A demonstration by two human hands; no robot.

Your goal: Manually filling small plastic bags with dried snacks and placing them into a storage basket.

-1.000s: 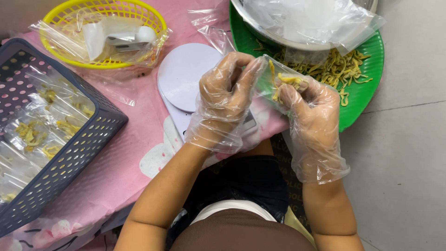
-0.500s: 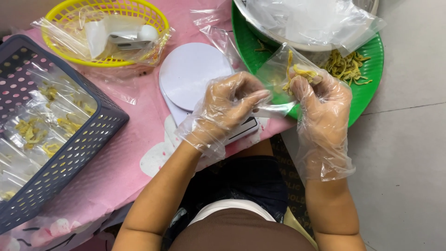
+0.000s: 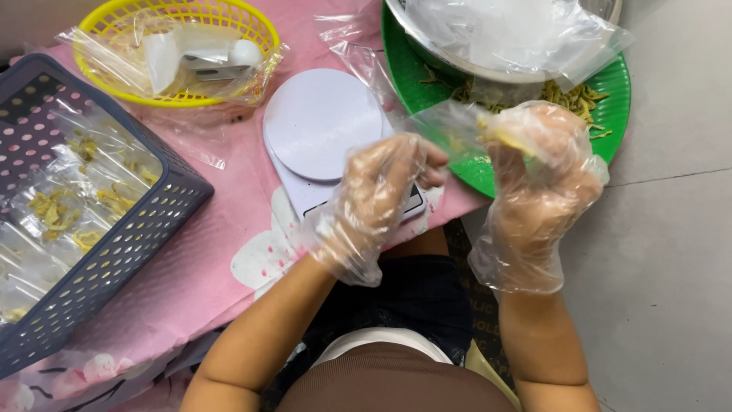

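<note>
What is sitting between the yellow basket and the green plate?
In the head view, the white round kitchen scale sits on the pink tablecloth between the yellow basket and the green plate, with a loose clear bag beside it.

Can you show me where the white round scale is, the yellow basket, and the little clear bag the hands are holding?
white scale (image 3: 322, 122), head view, middle of its round plate.
yellow basket (image 3: 255, 19), head view, its right rim.
clear bag (image 3: 450, 130), head view, its left side between the hands.

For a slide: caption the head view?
Gloved left hand and right hand hold a clear bag above a white scale.
</note>
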